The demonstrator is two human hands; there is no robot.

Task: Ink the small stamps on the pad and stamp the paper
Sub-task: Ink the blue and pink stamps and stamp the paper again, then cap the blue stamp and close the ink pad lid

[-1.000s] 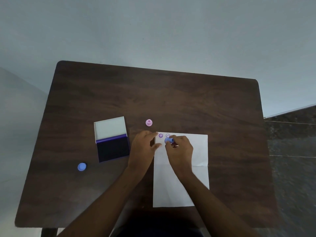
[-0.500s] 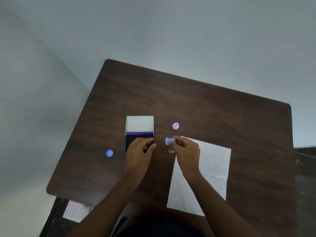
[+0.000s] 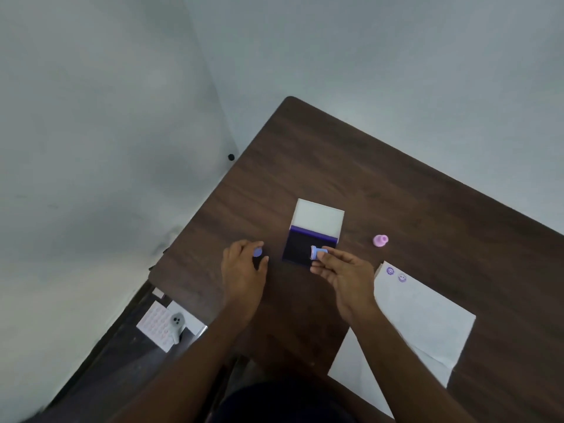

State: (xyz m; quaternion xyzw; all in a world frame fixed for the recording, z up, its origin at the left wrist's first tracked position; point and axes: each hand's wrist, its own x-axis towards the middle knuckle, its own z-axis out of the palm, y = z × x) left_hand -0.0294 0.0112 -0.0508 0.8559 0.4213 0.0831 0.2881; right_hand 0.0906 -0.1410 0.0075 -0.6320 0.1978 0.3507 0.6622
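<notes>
Stamp of blue plastic, pinched in the right hand's fingertips, lies tipped sideways over the dark pad of the open ink case, whose white lid stands back beyond the knuckles. Left hand curls thumb and fingers around a blue cap on the table. Beside the right wrist, the paper bears two purple smiley prints; a pink stamp stands past it.

paper edge cropped (bottom), prints blurred
</notes>
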